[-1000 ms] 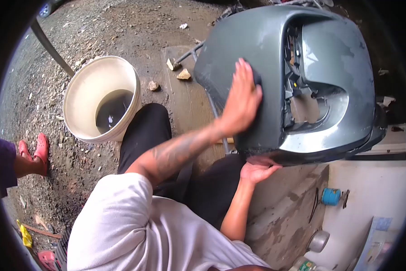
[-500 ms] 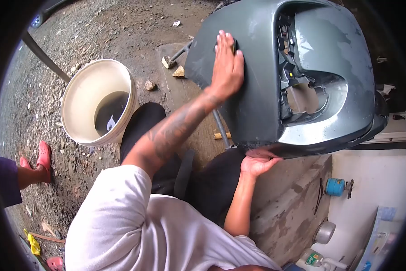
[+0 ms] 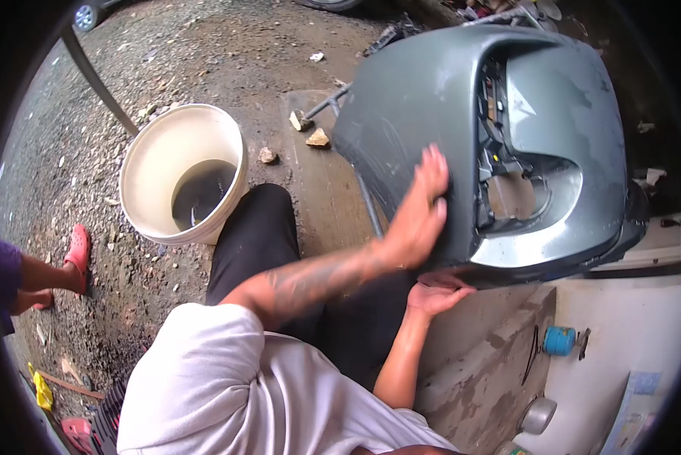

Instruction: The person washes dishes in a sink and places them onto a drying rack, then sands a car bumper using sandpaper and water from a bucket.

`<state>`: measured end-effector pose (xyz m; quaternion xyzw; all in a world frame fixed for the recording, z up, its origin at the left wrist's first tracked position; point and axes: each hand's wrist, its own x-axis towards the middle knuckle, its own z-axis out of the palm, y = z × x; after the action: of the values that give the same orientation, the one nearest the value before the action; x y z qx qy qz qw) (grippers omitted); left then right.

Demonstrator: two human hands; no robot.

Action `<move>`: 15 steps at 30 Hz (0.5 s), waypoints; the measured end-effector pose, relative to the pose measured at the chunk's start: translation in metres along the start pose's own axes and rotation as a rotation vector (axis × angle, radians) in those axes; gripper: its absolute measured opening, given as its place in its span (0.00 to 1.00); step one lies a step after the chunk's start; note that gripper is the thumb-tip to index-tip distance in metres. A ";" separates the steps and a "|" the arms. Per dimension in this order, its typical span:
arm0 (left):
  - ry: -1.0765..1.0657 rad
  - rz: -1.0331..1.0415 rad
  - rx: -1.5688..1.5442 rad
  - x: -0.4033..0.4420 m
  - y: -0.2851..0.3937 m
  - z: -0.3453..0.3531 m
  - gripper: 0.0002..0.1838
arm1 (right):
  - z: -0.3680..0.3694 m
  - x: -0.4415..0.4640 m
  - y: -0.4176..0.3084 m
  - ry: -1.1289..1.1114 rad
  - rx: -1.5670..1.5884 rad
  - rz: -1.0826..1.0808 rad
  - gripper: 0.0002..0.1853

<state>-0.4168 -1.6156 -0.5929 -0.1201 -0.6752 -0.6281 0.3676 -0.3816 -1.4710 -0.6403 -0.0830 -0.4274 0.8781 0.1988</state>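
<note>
A dark grey-green car bumper (image 3: pixel 408 91) with a wet, streaked surface fills the upper right, resting on a metal stand (image 3: pixel 367 199). My left hand (image 3: pixel 420 216) is against its painted side, near the lower edge. Motion smears the fingers; a sliver of a small dark pad (image 3: pixel 438 200) shows between thumb and fingers, most of it covered. Under the bumper's bottom edge sits my right hand (image 3: pixel 431 297), palm up, thumb out to the side, with its fingers partly hidden beneath the edge. An opening with black plastic brackets (image 3: pixel 492 140) lies right of my left hand.
A white bucket (image 3: pixel 132 163) with dark water stands left of my knee. Stones (image 3: pixel 317 138) lie near the stand. A person's leg in a pink clog (image 3: pixel 78 254) is at far left. At lower right are a blue canister (image 3: pixel 558 341) and a metal bowl (image 3: pixel 538 415).
My left hand has slid down and to the right across the bumper toward its lower edge. My right hand stays beneath that edge. The view has shifted slightly.
</note>
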 end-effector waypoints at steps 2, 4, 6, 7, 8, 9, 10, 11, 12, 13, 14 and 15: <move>-0.205 -0.051 -0.149 -0.040 0.020 -0.023 0.31 | -0.036 0.010 0.003 -0.201 0.094 0.086 0.29; -0.120 -0.133 -0.130 -0.048 0.015 -0.075 0.30 | -0.062 0.024 -0.003 -0.618 0.254 0.211 0.30; 0.057 -0.149 -0.037 -0.039 0.025 -0.151 0.26 | -0.057 0.004 -0.006 -0.382 0.129 0.263 0.33; 0.137 -0.109 0.172 -0.034 0.024 -0.192 0.25 | -0.037 -0.024 -0.023 -0.079 -0.122 0.274 0.34; 0.206 -0.147 0.347 -0.032 0.028 -0.236 0.20 | -0.038 -0.044 -0.028 -0.039 -0.182 0.307 0.34; 0.264 -0.249 0.557 -0.035 0.032 -0.283 0.16 | -0.039 -0.062 -0.034 -0.003 -0.242 0.332 0.34; 0.290 -0.356 0.760 -0.042 0.036 -0.326 0.13 | -0.033 -0.083 -0.042 -0.123 -0.316 0.440 0.33; 0.290 -0.469 0.918 -0.053 0.040 -0.363 0.13 | -0.030 -0.101 -0.049 -0.239 -0.397 0.548 0.31; 0.274 -0.322 1.108 -0.068 0.035 -0.392 0.14 | -0.036 -0.111 -0.048 -0.424 -0.448 0.674 0.31; 0.227 -0.396 1.174 -0.081 0.040 -0.412 0.15 | -0.024 -0.124 -0.043 -0.559 -0.498 0.695 0.26; 0.286 -0.559 1.148 -0.092 0.038 -0.422 0.16 | -0.005 -0.126 -0.033 -0.730 -0.567 0.648 0.24; 0.343 -0.723 1.116 -0.107 0.032 -0.429 0.16 | 0.018 -0.129 -0.018 -0.899 -0.633 0.597 0.22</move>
<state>-0.1740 -1.9791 -0.6634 0.4211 -0.8278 -0.2797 0.2433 -0.2653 -1.5276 -0.6180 0.1238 -0.6670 0.6756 -0.2887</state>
